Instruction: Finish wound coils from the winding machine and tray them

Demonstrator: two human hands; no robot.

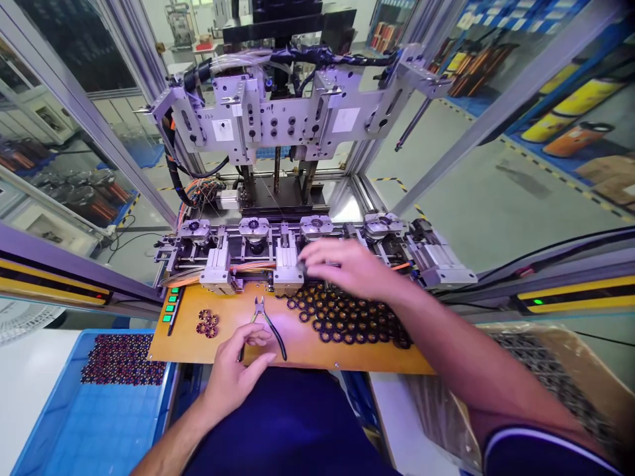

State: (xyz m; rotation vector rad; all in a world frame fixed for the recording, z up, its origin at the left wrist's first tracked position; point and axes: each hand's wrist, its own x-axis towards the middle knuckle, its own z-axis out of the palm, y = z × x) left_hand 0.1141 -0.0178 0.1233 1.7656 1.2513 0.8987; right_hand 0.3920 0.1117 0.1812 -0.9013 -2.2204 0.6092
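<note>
My right hand (347,266) reaches over the front of the machine, thumb and fingers closed on a small dark part (301,266) that looks like one of the black rings. Below it, many black rings (342,317) lie spread over the orange work board (297,350). Near the board's front edge is my left hand (238,370), thumb and fingers apart, with nothing seen in it. Its fingers lie over one handle of the cutting pliers (268,324), whose jaws point at the machine. Several copper-wound rings (207,324) sit in a small group to the left.
Four round fixtures, one being a metal fixture (254,227), stand in a row behind the board. A metal crossbeam (288,122) hangs above. At left stands a blue tray (99,423) with many wound rings; at right, a plastic-lined box (446,416) of grey parts.
</note>
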